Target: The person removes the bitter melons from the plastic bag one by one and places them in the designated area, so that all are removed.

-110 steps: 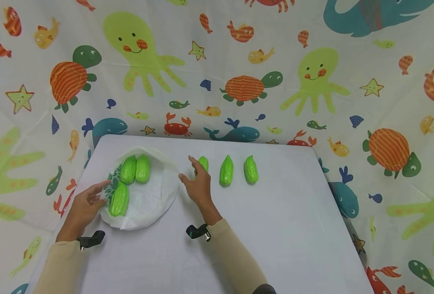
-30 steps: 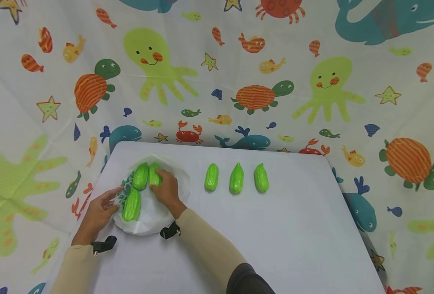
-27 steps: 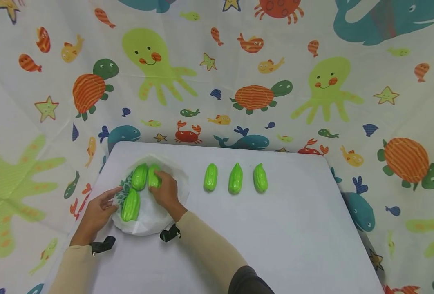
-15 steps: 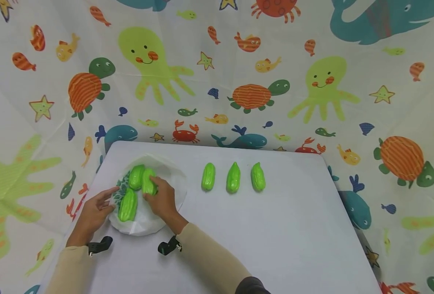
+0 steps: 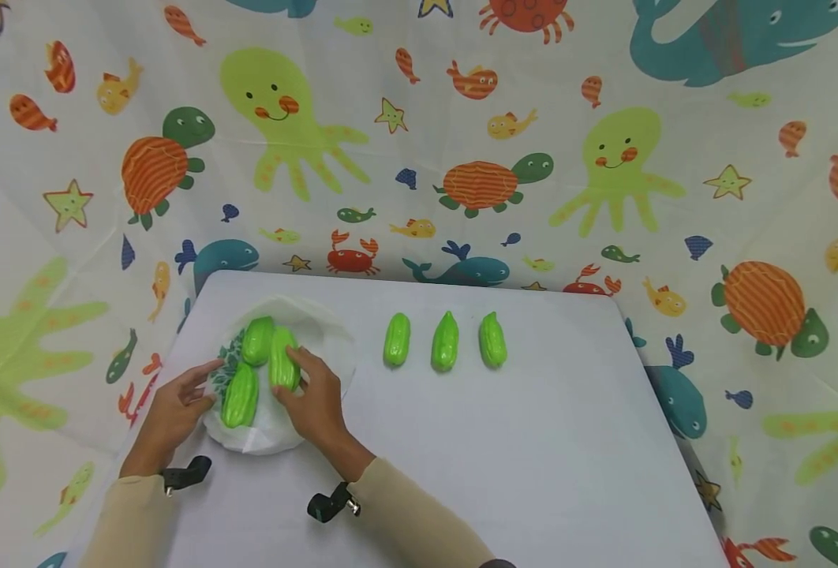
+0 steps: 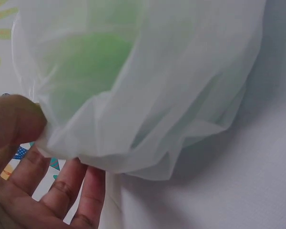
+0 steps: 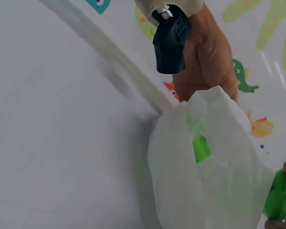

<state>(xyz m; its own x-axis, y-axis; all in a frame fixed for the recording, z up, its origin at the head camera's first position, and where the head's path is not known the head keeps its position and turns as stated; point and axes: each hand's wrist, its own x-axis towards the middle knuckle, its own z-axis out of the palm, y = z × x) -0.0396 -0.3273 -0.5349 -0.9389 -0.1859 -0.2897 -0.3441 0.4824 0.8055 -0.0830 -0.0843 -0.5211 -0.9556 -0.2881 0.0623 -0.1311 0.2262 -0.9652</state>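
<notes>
My left hand (image 5: 172,409) pinches the left rim of a white plastic bag (image 5: 327,331), thumb on one face and fingers on the other in the left wrist view. A green leafy print shows along the bag's left inner side. My right hand (image 5: 317,398) reaches over the bag's mouth and holds a glossy green ridged gourd (image 5: 282,359) between thumb and fingers. A second green gourd (image 5: 257,341) and a third green gourd (image 5: 240,396) lie inside, left of it. In the right wrist view, the held gourd (image 7: 278,196) is partly cut off at the edge.
Right of the bag, a left gourd (image 5: 397,339), a middle gourd (image 5: 445,341) and a right gourd (image 5: 492,340) stand in a row on the white table (image 5: 533,442). A curtain (image 5: 419,126) printed with sea animals hangs behind the table.
Earliest, my right hand hovered near the left gourd of the row. It then took hold of a gourd in the bag and drew it a little nearer me. My left hand stays at the bag.
</notes>
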